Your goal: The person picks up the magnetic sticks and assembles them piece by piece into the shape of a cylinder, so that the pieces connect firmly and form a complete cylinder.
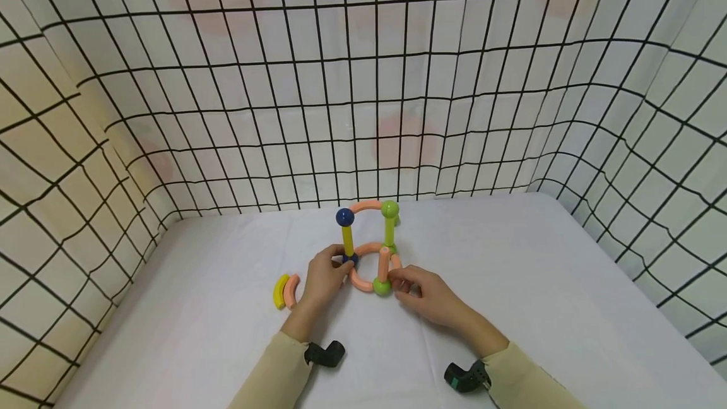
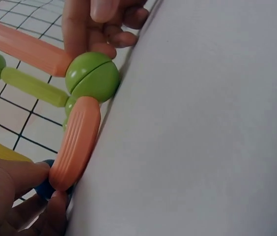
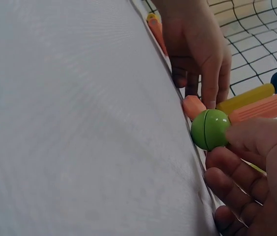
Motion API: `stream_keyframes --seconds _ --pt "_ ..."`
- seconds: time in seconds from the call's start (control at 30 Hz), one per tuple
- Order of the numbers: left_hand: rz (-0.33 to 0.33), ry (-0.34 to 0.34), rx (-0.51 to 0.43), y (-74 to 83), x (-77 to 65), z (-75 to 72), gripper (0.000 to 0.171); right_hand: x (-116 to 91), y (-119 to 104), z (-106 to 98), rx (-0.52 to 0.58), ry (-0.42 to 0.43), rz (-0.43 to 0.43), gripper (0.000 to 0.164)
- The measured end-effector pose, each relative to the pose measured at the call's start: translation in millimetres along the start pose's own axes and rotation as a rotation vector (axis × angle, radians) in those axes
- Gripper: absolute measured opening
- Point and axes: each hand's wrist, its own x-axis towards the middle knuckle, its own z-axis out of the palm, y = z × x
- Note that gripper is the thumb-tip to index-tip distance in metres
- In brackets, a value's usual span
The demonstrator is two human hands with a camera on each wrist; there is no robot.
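A structure of magnetic sticks and balls stands on the table. Curved orange sticks (image 1: 361, 284) form its base ring. At its left, my left hand (image 1: 325, 278) pinches the lower blue ball (image 2: 42, 188) between thumb and fingers. A yellow stick (image 1: 348, 242) rises from there to another blue ball (image 1: 344, 217). My right hand (image 1: 428, 295) has thumb and index finger on the front green ball (image 3: 210, 129). An upright orange stick (image 1: 384, 264) tops that ball, its upper end free. Behind, a green stick (image 1: 389, 231) carries a green ball (image 1: 389, 209), joined to the upper blue one by a curved orange stick (image 1: 366, 205).
Left of my left hand lie a curved yellow stick (image 1: 281, 291) and a loose curved orange stick (image 1: 291, 291), side by side. A black grid (image 1: 375, 106) over white cloth encloses the back and sides of the white table (image 1: 539, 308).
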Motion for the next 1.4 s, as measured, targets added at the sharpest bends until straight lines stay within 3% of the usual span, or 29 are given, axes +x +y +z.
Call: stream_keyframes --seconds 0.33,0.57,0.93,1.13,1.4 --pt "0.009 0.041 -0.001 -9.0 -1.8 4.5 0.035 0.3 -2.0 -0.8 0.018 -0.006 0.025 0.030" --pt "0.031 0.072 0.032 -11.4 -2.7 7.0 0.035 3.3 -0.8 -2.8 0.020 0.045 0.086 0.030" --pt "0.030 0.083 0.047 -11.0 -3.2 6.6 0.035 16.7 -7.2 2.9 -0.014 0.120 -0.042 0.015" --pt "0.021 0.078 0.043 -10.1 -2.8 6.1 0.035 21.2 -9.4 5.9 -0.024 0.170 -0.037 0.011" --pt "0.003 0.075 0.052 -8.5 -2.7 6.4 0.035 23.0 -8.1 7.4 -0.006 0.167 -0.013 0.013"
